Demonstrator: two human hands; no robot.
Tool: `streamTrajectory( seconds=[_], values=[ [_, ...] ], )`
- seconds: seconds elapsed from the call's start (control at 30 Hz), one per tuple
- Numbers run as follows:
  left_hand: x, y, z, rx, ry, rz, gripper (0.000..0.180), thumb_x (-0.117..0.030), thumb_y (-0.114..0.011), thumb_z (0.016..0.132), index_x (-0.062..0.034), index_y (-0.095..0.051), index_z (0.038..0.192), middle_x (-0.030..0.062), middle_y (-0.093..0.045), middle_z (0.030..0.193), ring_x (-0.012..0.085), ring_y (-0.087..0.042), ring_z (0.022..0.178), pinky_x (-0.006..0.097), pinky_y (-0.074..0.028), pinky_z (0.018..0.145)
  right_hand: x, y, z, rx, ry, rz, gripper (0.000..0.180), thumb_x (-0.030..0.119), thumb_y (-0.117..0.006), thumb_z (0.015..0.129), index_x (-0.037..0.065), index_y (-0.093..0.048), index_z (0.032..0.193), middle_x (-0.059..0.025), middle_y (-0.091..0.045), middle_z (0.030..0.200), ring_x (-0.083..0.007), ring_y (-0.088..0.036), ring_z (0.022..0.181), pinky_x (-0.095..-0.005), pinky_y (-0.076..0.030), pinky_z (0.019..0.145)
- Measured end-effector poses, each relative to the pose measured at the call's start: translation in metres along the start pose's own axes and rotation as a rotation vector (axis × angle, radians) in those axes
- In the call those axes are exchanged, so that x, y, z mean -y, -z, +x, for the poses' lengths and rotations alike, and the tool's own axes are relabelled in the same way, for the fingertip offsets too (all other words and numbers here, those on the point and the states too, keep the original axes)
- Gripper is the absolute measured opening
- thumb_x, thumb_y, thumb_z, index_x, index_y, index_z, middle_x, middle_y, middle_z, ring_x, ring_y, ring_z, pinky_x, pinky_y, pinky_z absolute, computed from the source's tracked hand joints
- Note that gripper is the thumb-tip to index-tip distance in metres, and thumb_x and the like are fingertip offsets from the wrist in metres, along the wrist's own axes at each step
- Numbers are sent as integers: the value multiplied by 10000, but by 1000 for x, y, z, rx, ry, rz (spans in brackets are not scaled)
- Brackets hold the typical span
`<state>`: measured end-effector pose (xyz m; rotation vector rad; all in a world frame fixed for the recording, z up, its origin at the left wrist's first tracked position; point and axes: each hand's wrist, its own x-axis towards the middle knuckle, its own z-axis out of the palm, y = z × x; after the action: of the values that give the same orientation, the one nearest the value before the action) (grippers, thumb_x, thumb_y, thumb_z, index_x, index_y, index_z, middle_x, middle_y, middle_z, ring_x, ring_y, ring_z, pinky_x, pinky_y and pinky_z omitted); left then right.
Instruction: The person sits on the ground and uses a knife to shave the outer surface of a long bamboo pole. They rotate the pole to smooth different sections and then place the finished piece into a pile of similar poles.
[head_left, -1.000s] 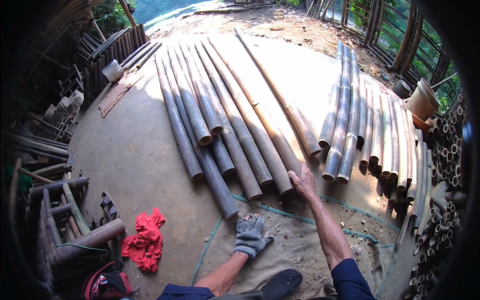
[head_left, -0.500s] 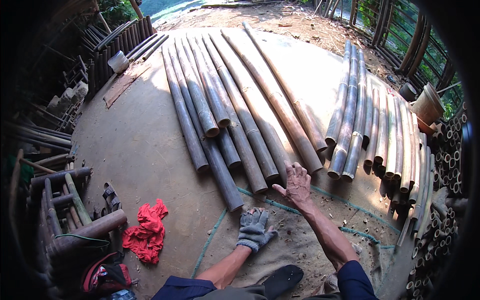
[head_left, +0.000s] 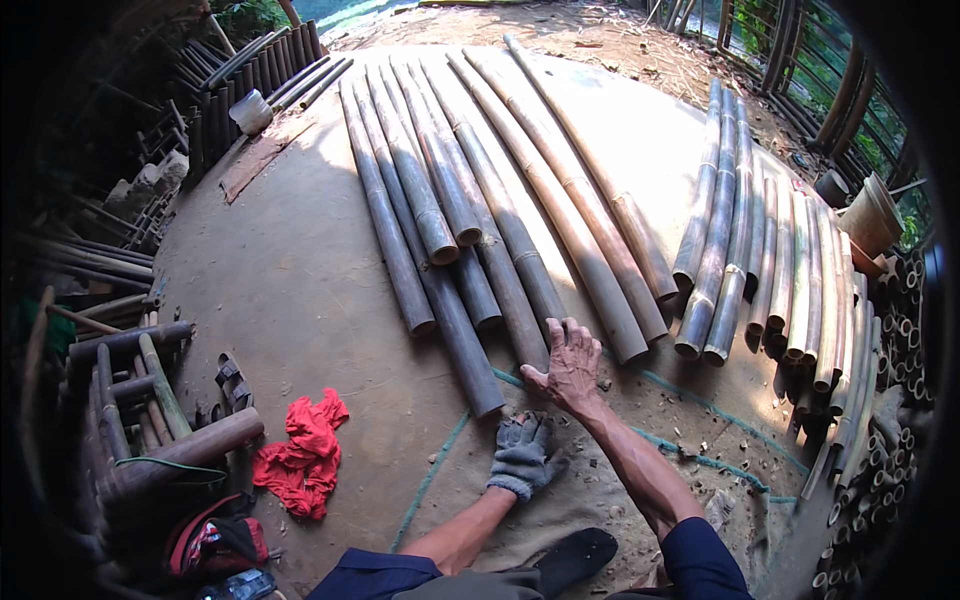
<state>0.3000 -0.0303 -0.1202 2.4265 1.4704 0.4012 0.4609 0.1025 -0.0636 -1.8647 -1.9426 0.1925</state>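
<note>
My left hand point(head_left: 522, 458), in a grey glove with bare fingertips, is low over the ground just below the near end of a dark bamboo pole point(head_left: 468, 365). Its thumb stands apart from the fingers, and it holds nothing. My bare right hand point(head_left: 568, 368) has spread fingers, with the fingertips at the near end of another bamboo pole point(head_left: 528, 265). Whether they press on that pole I cannot tell. Several brown poles fan away from me; two shorter ones point(head_left: 428, 215) lie on top of others. A bamboo pole point(head_left: 600, 290) lies just right of my right hand.
More bamboo poles point(head_left: 712, 240) lie at the right, beside stacked cut tubes point(head_left: 895, 400) and a bucket point(head_left: 872, 215). A red cloth point(head_left: 303, 450), a bamboo stool point(head_left: 180, 455) and a sandal point(head_left: 233, 382) are at the left. A green rope-edged sheet point(head_left: 435, 475) lies under my hands.
The bamboo pole formerly under my right hand now lies farther right, against its neighbour. My right hand has shifted left to another pole's end. The view has turned slightly; my left hand stays low.
</note>
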Motion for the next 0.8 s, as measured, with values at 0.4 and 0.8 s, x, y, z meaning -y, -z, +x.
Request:
streamTrajectory(
  seconds=[0.4, 0.8],
  values=[
    [-3, 4, -2, 43, 28, -8, 846, -571, -765, 915, -89, -541, 1573, 186, -518, 1634, 446, -463, 1503, 653, -312, 1258, -38, 28, -4, -134, -52, -115, 915, 286, -834, 803, 110, -409, 1594, -210, -418, 1553, -419, -425, 1409, -608, -349, 1159],
    [1, 26, -9, 69, 2, -76, 893, -561, -854, 855, -71, -553, 1539, 215, -595, 1517, 474, -528, 1436, 621, -355, 1248, -9, 47, -40, 107, 285, -76, 390, 290, -748, 933, 56, -610, 1212, -150, -663, 1123, -327, -669, 1069, -485, -516, 850]
  ],
)
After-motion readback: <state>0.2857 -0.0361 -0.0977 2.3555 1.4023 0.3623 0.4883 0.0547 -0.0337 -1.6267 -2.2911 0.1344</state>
